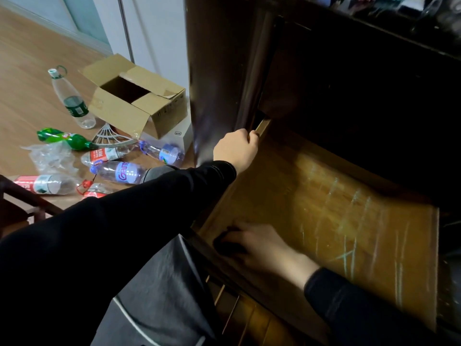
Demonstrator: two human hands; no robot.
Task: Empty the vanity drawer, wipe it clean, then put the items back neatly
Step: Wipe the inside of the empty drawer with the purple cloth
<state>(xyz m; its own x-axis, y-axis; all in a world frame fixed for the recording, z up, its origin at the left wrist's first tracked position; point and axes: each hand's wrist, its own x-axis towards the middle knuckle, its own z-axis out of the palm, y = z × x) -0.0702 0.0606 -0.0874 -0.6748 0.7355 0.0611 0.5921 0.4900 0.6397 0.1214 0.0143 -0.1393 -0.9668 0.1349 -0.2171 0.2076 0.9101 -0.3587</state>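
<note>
Evidently the emptying is done: the vanity drawer [324, 196] stands pulled out and its yellow wooden bottom is bare, with none of its items inside; the step in hand looks like the wiping. The left hand [235, 148] grips the drawer's side wall at the far left corner, fingers curled over the top edge, which I judge steadies the drawer. The right hand [264, 243] lies in the near left corner on a dark cloth [224, 243], fingers laid over it and pressing it to the wood; the blur hides whether they curl round it, so I cannot tell. Pale streaks [349, 255] cross the right half of the bottom, so that part probably wants more passes. Left to do: finish the wipe, then put the items back neatly; where those items are is unclear, since the vanity worktop [374, 23] above is too dark to read. Plastic bottles [119, 172] and an open cardboard box [139, 103] lie on the floor [25, 96] beside the vanity.
</note>
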